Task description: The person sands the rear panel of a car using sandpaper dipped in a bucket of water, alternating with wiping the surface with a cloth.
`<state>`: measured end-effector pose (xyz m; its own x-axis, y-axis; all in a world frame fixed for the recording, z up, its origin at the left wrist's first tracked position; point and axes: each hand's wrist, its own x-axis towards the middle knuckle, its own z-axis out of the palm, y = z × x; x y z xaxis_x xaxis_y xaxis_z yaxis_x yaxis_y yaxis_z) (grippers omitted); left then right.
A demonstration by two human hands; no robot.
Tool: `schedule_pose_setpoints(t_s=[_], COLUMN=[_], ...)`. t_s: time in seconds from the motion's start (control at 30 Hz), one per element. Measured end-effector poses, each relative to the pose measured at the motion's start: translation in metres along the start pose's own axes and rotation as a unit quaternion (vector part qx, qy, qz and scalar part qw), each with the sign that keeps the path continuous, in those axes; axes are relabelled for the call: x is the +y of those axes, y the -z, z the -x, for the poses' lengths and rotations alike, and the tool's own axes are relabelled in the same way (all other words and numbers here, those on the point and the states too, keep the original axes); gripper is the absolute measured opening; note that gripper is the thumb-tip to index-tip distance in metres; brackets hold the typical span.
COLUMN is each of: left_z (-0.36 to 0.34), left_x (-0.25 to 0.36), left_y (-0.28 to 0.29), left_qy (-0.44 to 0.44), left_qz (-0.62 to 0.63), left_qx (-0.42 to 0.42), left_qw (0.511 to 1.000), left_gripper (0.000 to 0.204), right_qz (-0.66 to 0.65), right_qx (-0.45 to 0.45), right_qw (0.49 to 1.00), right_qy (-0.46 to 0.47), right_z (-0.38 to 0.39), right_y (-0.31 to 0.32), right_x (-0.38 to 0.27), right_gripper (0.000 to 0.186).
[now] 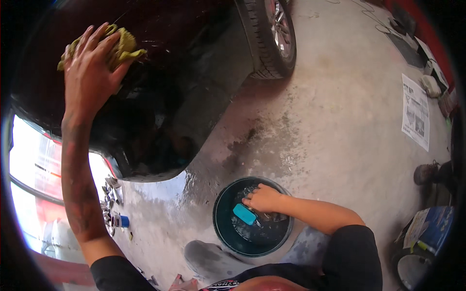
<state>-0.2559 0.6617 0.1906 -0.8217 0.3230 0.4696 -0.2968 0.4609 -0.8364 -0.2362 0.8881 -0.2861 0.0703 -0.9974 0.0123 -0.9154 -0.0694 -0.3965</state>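
Note:
My left hand point(92, 72) presses a yellow-green cloth point(124, 46) against the glossy dark body panel of a car point(160, 87), fingers bent over the fabric. Down in the middle, my right hand point(263, 198) reaches into a dark round bucket point(217, 228) of water. Its fingers are curled and their tips are partly hidden at the water. Something greyish and wet shows under the palm, too unclear to name. Beside those fingers, a turquoise rectangular block point(244, 214), perhaps a sponge, lies in the bucket.
A car tyre point(267, 39) stands on the wet concrete floor point(330, 111). To the right lie a printed sheet point(415, 111) and a dark shoe point(425, 174). A blue-labelled container point(429, 228) stands at lower right. Metal parts and a blue-capped item point(124, 221) lie on the left.

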Motion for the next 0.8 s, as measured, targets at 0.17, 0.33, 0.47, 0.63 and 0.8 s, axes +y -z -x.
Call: schedule_pose_setpoints(t_s=[0.17, 0.33, 0.47, 0.63, 0.8], left_z=[-0.082, -0.142, -0.122, -0.048, -0.006], left_x=[0.060, 0.116, 0.092, -0.003, -0.106], left_y=[-0.028, -0.051, -0.043, 0.005, 0.060], left_qy=[0.057, 0.009, -0.009, -0.113, -0.121], left_qz=[-0.005, 0.136, 0.116, 0.143, 0.027], left_qx=[-0.051, -0.023, -0.122, -0.008, 0.004], left_qw=[0.997, 0.990, 0.986, 0.983, 0.992], left_gripper=[0.060, 0.030, 0.057, 0.056, 0.045], right_qz=[0.021, -0.092, -0.102, -0.108, -0.113], right_qx=[-0.040, 0.140, 0.131, 0.126, 0.130], right_qw=[0.999, 0.986, 0.986, 0.986, 0.984], right_qy=[0.006, 0.023, 0.005, -0.028, -0.050], right_z=[0.033, 0.037, 0.031, 0.027, 0.027], right_y=[0.010, -0.001, -0.012, -0.016, -0.015], right_x=[0.014, 0.028, 0.028, 0.027, 0.027], right_gripper=[0.027, 0.029, 0.032, 0.033, 0.031])
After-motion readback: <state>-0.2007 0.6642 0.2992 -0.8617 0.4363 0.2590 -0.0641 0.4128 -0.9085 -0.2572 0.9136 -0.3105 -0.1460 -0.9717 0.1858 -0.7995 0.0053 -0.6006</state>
